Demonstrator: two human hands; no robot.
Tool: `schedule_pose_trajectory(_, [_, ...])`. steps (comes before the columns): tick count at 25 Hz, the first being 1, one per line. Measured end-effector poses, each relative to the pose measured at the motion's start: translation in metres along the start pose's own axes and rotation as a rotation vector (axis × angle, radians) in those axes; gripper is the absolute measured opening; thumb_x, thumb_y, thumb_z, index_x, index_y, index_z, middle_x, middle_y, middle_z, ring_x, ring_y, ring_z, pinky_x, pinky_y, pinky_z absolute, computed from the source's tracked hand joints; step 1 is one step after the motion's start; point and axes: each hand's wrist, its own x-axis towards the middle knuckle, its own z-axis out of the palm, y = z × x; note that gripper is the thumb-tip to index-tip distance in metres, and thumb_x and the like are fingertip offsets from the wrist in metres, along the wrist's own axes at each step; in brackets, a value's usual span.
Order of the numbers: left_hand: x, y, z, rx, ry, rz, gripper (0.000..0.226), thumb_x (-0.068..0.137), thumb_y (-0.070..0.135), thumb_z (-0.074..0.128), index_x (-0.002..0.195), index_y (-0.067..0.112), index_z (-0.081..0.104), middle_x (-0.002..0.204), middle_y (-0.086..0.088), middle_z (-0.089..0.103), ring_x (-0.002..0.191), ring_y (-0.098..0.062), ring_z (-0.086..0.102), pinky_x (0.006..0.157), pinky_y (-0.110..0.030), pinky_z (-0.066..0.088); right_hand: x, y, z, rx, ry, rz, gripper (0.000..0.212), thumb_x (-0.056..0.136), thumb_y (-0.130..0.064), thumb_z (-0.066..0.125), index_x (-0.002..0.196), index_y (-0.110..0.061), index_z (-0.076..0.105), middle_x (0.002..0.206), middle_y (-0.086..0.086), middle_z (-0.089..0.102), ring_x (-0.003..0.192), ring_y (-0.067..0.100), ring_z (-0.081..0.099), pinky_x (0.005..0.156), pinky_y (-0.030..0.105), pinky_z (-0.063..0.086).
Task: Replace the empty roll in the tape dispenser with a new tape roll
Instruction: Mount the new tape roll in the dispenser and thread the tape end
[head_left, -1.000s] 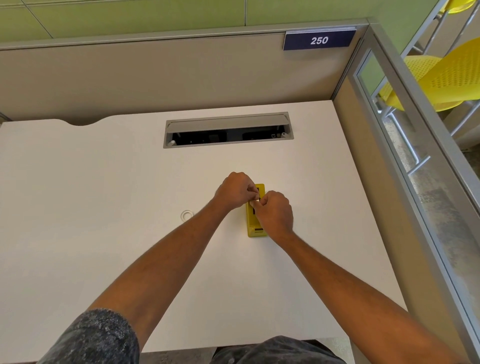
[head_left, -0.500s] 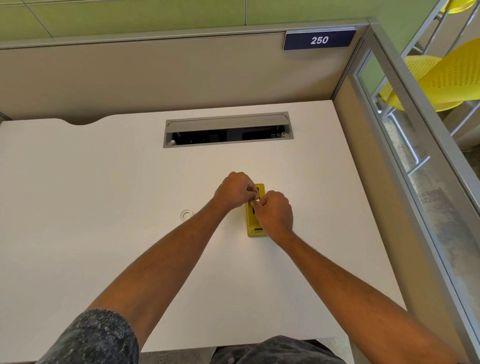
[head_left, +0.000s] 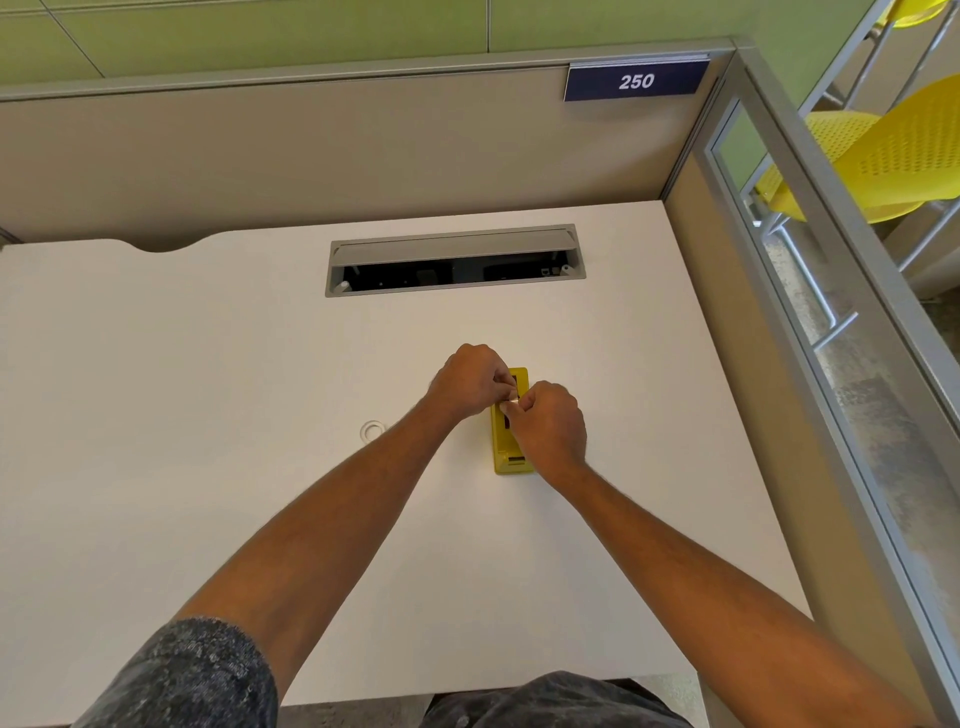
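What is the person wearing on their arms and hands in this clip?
Both forearms are bare. The left hand and right hand wear no gloves, rings or watch that show. A short sleeve of dark grey speckled fabric covers the left upper arm; the right sleeve is out of frame.

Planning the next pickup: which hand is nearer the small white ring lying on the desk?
Left. The left hand is just up and to the right of the white ring; the right hand sits farther right, over the yellow dispenser, beyond the left forearm.
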Motion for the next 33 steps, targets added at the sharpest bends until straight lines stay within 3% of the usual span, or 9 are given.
schedule_pose_trajectory(13, [0.0026,-0.0012,0.0031,0.023,0.009,-0.005,0.016,0.095,0.026,0.082,0.107,0.019,0.089,0.110,0.000,0.085,0.103,-0.020,0.076,0.090,-0.041,0.064,-0.0056,0.0025,0.0041,-0.016,-0.008,0.008,0.028,0.100,-0.042,0.073,0.091,-0.016,0.072,0.095,0.002,0.073,0.084,0.022,0.072,0.068,0.032,0.053])
schedule_pose_trajectory(18, [0.0032,0.0016,0.0062,0.095,0.012,-0.006,0.015,0.093,0.028,0.082,0.105,0.023,0.089,0.107,0.003,0.085,0.093,-0.016,0.072,0.074,-0.032,0.053,-0.0048,0.0028,0.0042,-0.011,-0.011,0.010,0.028,0.101,-0.039,0.072,0.089,-0.013,0.072,0.093,0.004,0.074,0.083,0.023,0.073,0.066,0.032,0.052])
schedule_pose_trajectory(25, [0.0059,0.0018,0.0057,0.093,0.009,-0.017,0.016,0.097,0.028,0.079,0.107,0.021,0.089,0.110,0.001,0.084,0.103,-0.021,0.075,0.084,-0.039,0.062,-0.0055,0.0039,0.0025,0.014,-0.015,0.011,0.031,0.101,-0.044,0.072,0.089,-0.015,0.075,0.091,0.001,0.074,0.082,0.021,0.073,0.070,0.033,0.058])
schedule_pose_trajectory(33, [0.0040,0.0027,0.0087,0.121,0.012,-0.023,0.014,0.091,0.031,0.084,0.103,0.025,0.089,0.103,0.004,0.085,0.093,-0.017,0.074,0.071,-0.032,0.053,-0.0057,0.0053,0.0035,0.061,-0.015,0.030,0.028,0.099,-0.037,0.073,0.082,-0.015,0.073,0.084,0.000,0.073,0.074,0.021,0.070,0.062,0.031,0.052])
